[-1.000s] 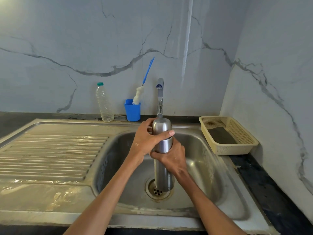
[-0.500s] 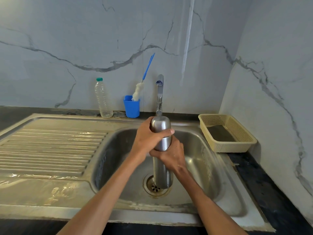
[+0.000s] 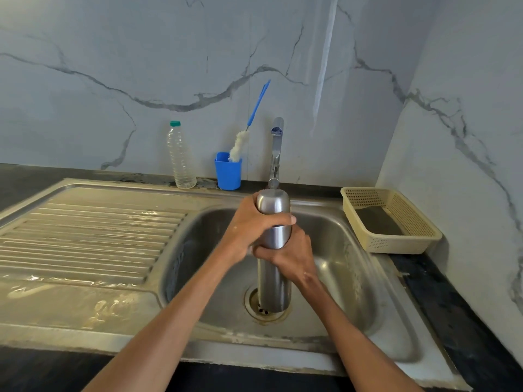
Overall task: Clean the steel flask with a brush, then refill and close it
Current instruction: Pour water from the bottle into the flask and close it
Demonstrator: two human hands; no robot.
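Your left hand (image 3: pixel 249 227) has its fingers curled tight round the cap end of the steel flask (image 3: pixel 274 250), and your right hand (image 3: pixel 291 254) grips the body just below it. The flask stands upright over the drain of the sink (image 3: pixel 353 250), right under the tap (image 3: pixel 276 148). Behind, the brush (image 3: pixel 240 142) leans in a blue cup (image 3: pixel 227 172), a plastic bottle (image 3: pixel 181 158) just beside it; a beige basket (image 3: pixel 396 239) sits to the right.

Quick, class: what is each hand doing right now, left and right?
Left hand: gripping the flask's cap.
Right hand: gripping the flask body, just below the cap.
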